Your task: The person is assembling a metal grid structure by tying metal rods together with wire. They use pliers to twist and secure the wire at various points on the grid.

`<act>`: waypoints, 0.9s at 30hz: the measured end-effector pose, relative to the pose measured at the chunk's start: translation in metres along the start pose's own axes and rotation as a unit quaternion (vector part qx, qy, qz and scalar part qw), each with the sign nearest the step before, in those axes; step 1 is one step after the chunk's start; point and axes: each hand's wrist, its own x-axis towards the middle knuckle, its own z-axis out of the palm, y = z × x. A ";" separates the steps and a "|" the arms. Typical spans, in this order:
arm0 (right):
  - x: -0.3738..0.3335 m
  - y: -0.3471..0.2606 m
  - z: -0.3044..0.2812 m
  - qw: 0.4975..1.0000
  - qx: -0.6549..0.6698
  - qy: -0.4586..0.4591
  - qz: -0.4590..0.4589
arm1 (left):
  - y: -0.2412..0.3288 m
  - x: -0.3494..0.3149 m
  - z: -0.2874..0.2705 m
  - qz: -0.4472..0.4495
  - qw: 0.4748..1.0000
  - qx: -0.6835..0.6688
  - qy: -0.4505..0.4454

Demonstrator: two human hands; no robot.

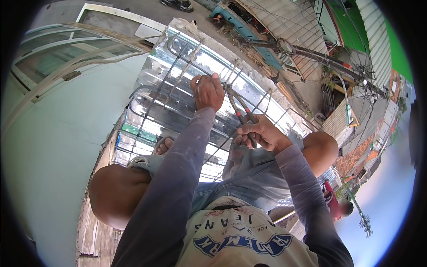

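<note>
My right hand (263, 133) is closed round the handles of pincers (238, 114) with dark metal arms and red-and-black grips. The pincers' jaws meet the bars of a rebar grid (153, 100), just right of my left hand (209, 92). That left hand is curled over a bar of the grid, its thumb pointing away from me; the undersides of its fingers are hidden. Beneath the bars lie shiny, reflective sheets (153, 73). Any wire at the jaws is too small to make out.
I squat over the grid, knees on both sides. A rough concrete edge (249, 66) borders its far side, beyond which are a street and roofs far below. Overhead cables (356, 80) run at right. A pale green wall (84, 133) stands at left; a person in red (331, 200) is behind right.
</note>
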 end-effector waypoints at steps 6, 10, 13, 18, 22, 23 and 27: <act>-0.013 -0.018 0.015 0.552 -0.726 0.349 -0.216 | -0.002 0.007 0.009 -0.002 0.999 -0.022 0.045; -0.005 -0.026 0.027 0.532 -0.785 0.259 -0.184 | -0.004 0.009 0.010 -0.019 0.999 -0.019 0.030; -0.003 -0.044 0.010 0.768 -0.604 0.201 -0.075 | -0.004 0.008 0.009 -0.003 0.999 -0.014 0.037; 0.003 -0.037 -0.007 0.992 -0.007 -0.012 0.123 | -0.003 0.007 0.008 0.002 0.999 -0.037 0.040; 0.006 -0.004 0.008 0.949 -0.247 0.162 -0.112 | -0.002 0.008 0.007 0.002 1.000 -0.007 0.030; 0.004 -0.003 0.009 0.816 -0.501 0.230 -0.172 | -0.002 0.008 0.007 0.006 0.999 -0.011 0.034; 0.000 -0.015 0.014 0.557 -0.703 0.360 -0.256 | -0.002 0.008 0.007 0.001 0.999 -0.028 0.036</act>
